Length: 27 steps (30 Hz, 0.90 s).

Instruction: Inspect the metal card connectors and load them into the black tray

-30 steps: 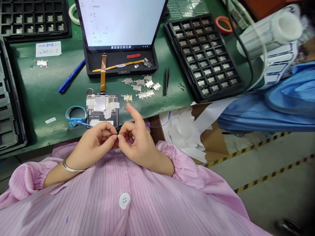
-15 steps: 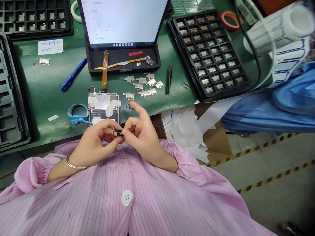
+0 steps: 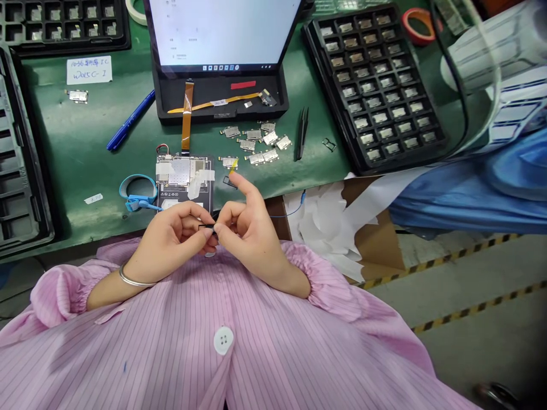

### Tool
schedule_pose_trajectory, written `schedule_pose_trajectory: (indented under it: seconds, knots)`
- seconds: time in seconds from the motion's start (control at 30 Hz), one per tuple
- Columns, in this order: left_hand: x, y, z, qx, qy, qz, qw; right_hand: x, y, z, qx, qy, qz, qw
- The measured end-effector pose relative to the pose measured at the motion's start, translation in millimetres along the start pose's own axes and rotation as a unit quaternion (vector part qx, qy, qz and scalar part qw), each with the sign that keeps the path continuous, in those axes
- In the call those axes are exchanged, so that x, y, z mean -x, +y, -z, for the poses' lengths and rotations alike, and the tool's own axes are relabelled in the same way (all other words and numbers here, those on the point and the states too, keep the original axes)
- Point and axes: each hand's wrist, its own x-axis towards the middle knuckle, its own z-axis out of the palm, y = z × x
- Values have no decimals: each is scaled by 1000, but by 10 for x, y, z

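Between the fingertips of both hands is a small black card tray [image 3: 207, 226], seen almost edge-on and partly covered by the fingers. My left hand [image 3: 173, 239] pinches it from the left. Thumb and bent fingers of my right hand [image 3: 252, 239] close on its other end, while that index finger points forward with a yellow strip [image 3: 233, 165] at its tip. Beyond the hands lies a circuit board assembly [image 3: 184, 179] with white tape on it. Another small black tray [image 3: 229, 181] and several silver card connectors [image 3: 257, 159] rest on the green mat.
A screen [image 3: 224, 34] stands in a black box [image 3: 222, 117]. Tweezers [image 3: 302, 134], a blue pen [image 3: 130, 121] and a blue wrist strap [image 3: 139, 193] lie around. At right is a compartment tray [image 3: 376, 91] of silver parts; a carton [image 3: 376, 242] with white paper sits below the table edge.
The black card tray has tipped from showing its flat face to nearly edge-on between my fingers. Both hands keep their grip. The view has shifted slightly.
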Motion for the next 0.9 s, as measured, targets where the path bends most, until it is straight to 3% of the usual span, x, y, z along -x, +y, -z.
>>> schedule_pose_trajectory:
  seconds: [0.2,0.47,0.63,0.8,0.9]
  knots:
    - [-3,-37,16,-22,-10,-1,1000,-17,43,-7,-10,12,-21,1000]
    - [-10,1,48,-198,30,-84,976,-69,6,48,-110,-25,-105,988]
    - [9,-45,69,-154,20,-56,986,-63,24,59,-116,-36,-105,987]
    - [27,-38,59,-22,-34,-2,999,-22,19,33,-54,-23,-48,997]
    - [23,-1,30,-10,-11,-2,1000,4,16,8,-12,-12,-14,1000]
